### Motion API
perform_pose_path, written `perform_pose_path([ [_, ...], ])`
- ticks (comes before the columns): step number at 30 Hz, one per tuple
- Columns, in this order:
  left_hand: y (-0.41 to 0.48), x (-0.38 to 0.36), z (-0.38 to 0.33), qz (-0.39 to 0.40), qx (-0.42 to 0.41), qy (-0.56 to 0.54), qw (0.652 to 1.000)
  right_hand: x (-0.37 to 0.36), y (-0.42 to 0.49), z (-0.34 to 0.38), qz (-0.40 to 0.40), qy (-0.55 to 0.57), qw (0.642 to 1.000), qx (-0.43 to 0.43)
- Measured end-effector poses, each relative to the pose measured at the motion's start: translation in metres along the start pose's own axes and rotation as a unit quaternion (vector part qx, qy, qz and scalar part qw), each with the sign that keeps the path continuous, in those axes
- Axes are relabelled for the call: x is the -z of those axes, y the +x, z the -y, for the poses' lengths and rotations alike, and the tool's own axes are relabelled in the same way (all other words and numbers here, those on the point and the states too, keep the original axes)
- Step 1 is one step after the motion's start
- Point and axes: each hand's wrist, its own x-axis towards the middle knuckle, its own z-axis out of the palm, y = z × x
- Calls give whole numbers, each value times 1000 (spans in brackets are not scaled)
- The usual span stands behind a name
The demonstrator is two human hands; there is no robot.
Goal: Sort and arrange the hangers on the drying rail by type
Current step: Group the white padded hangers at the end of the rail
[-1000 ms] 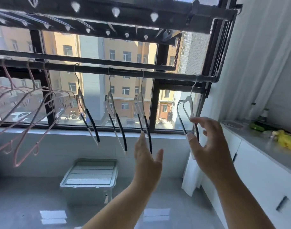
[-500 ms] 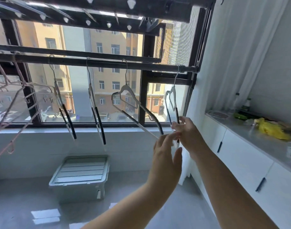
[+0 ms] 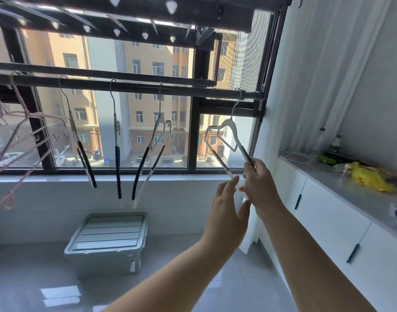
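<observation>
A dark drying rail point(image 3: 136, 86) runs across the window. Several white hangers with black grip sleeves hang from it; the rightmost white hanger point(image 3: 226, 131) is near the rail's right end. My right hand point(image 3: 259, 183) grips that hanger's lower right arm. My left hand point(image 3: 226, 212) is just below it, fingers straight, fingertips touching the hanger's lower bar end. Three more white hangers point(image 3: 116, 140) hang to the left, turned edge-on. Several pink wire hangers point(image 3: 15, 140) are bunched at the far left.
A grey lidded storage box point(image 3: 107, 239) sits on the floor under the window. A white cabinet with a grey counter point(image 3: 355, 194) runs along the right, carrying a yellow bag point(image 3: 368, 176) and bottles. A white curtain point(image 3: 305, 86) hangs beside the rail's right end.
My right hand closed on the rightmost hanger and swung it to face me. The third hanger, turned by my left hand half a second ago, swung back. The view shifted right.
</observation>
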Motion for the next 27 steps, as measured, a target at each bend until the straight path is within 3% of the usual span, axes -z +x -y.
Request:
perform_pose_path([
  [4, 2, 3, 1, 11, 34, 1, 999, 1, -4, 0, 40, -1, 999, -18],
  [6, -3, 12, -2, -4, 6, 8, 1000, 4, -4, -1, 37, -49, 998, -17],
  [9, -7, 47, -9, -104, -89, 53, 989, 6, -9, 3, -73, -216, 972, 61],
  [12, -2, 91, -4, -244, -118, 165, 948, -6, -23, 22, -137, -195, 951, 199],
  [14, 0, 115, 2, -250, -65, 216, 942, -24, -31, 34, -84, -132, 962, 222],
  [19, -3, 137, 33, -150, 70, 250, 954, -81, -36, 52, 168, -64, 971, 160],
  [22, -9, 141, 43, -124, 88, 234, 960, -111, -37, 59, 224, -4, 970, 94],
  [27, -19, 144, 60, -148, 66, 199, 966, -141, -33, 65, 251, 73, 965, 0],
])
